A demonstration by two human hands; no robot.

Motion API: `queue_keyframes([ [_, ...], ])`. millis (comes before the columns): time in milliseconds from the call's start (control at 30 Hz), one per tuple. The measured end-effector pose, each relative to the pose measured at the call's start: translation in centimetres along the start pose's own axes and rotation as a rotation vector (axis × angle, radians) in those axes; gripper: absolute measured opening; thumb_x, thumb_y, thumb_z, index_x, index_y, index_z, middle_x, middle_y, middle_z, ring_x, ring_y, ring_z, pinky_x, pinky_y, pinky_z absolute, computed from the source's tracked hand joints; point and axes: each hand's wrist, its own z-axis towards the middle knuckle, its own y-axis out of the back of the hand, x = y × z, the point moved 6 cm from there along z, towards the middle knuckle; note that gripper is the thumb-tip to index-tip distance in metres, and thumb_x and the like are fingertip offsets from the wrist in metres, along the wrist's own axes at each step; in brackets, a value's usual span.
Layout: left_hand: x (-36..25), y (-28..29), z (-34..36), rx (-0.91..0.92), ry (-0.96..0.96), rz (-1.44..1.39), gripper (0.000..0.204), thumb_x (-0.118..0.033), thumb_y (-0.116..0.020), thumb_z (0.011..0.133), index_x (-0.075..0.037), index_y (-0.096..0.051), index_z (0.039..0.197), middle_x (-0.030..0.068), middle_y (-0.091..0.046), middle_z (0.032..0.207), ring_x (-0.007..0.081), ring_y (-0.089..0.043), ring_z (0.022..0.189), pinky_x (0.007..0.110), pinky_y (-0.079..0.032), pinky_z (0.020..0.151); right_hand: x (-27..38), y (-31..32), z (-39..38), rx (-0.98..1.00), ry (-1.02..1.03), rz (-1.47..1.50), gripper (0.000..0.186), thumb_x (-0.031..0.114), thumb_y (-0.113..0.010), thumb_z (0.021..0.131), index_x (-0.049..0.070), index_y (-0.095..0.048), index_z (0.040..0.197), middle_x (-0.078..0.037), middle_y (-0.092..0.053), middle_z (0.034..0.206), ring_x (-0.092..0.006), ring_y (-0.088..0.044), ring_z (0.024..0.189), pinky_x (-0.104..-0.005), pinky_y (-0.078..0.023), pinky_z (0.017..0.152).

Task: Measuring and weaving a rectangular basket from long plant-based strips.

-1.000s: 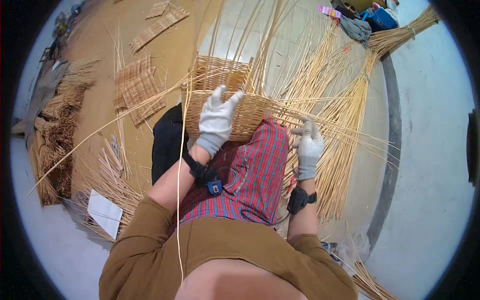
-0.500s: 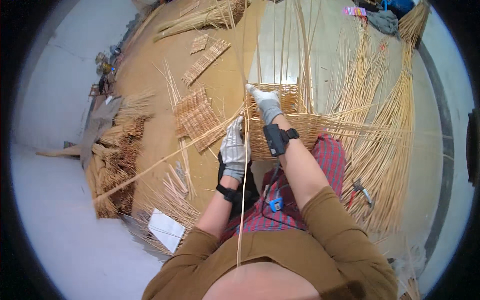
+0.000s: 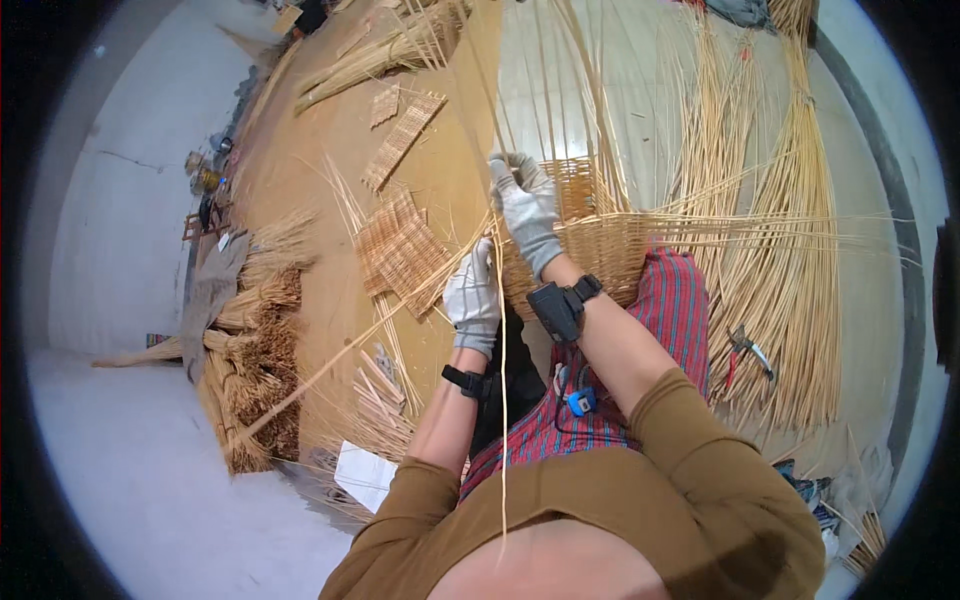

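Note:
A half-woven wicker basket (image 3: 612,255) rests at my lap, its long upright stakes (image 3: 588,90) rising away from me. My left hand (image 3: 472,302), in a pale glove, is closed on wicker strands at the basket's left corner. Just above it, my gloved right hand (image 3: 527,208) has its fingers curled round strands at the same corner, partly covering the weave. One long loose strand (image 3: 503,400) hangs from that corner down towards my chest. More strands (image 3: 345,350) stretch out from the corner to the lower left, and others trail off to the right.
Woven panels (image 3: 402,250) lie on the floor to the left, with a narrow strip (image 3: 404,140) beyond. Bundled stalks (image 3: 255,370) are stacked by the left wall. Long loose rods (image 3: 790,300) spread at the right, with red-handled pliers (image 3: 745,355) on them. White paper (image 3: 363,474) lies lower left.
My right hand has turned from pressing over the basket's rim to curled fingers at the corner. My left hand stays at the corner. The whole view has shifted slightly.

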Motion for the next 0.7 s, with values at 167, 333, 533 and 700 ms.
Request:
queue_keyframes([
  [167, -0.6, -0.3, 0.3, -0.050, -0.064, -0.077, 0.044, -0.014, -0.065, 0.086, -0.017, -0.053, 0.128, 0.0149, -0.069, 0.109, 0.0370, -0.068, 0.086, 0.045, -0.053, 0.069, 1.7, 0.0, 1.0, 0.173, 0.053, -0.377, 0.034, 0.026, -0.080, 0.087, 0.010, -0.058, 0.108, 0.005, -0.051, 0.074, -0.0058, -0.044, 0.064, -0.0233, -0.041, 0.057],
  [333, -0.9, 0.0, 0.0, -0.051, -0.041, -0.122, 0.047, -0.021, -0.071, 0.087, -0.012, -0.053, 0.129, 0.0165, -0.068, 0.112, 0.0373, -0.067, 0.094, 0.045, -0.054, 0.075, 3.2, -0.3, -0.5, 0.117, 0.077, -0.275, 0.041, 0.020, -0.076, 0.090, 0.012, -0.060, 0.127, 0.004, -0.057, 0.082, -0.0053, -0.048, 0.068, -0.0242, -0.045, 0.061],
  [533, -1.4, 0.0, 0.1, -0.093, -0.026, -0.155, 0.040, -0.023, -0.072, 0.086, -0.010, -0.057, 0.121, 0.0163, -0.068, 0.108, 0.0375, -0.067, 0.094, 0.045, -0.054, 0.077, 8.5, 0.0, -3.9, -0.097, 0.762, -0.539, 0.024, 0.015, -0.061, 0.099, 0.004, -0.065, 0.120, -0.010, -0.069, 0.105, -0.0244, -0.066, 0.103, -0.0348, -0.051, 0.089],
  [700, -1.9, 0.4, 0.7, -0.077, 0.005, -0.082, 0.044, -0.031, -0.077, 0.082, -0.012, -0.057, 0.117, 0.0159, -0.069, 0.102, 0.0372, -0.068, 0.088, 0.045, -0.054, 0.073, 5.3, 3.7, -3.5, 0.226, 0.205, -0.007, 0.020, 0.022, -0.056, 0.103, 0.003, -0.061, 0.105, -0.006, -0.066, 0.095, -0.0148, -0.063, 0.077, -0.0296, -0.053, 0.075],
])
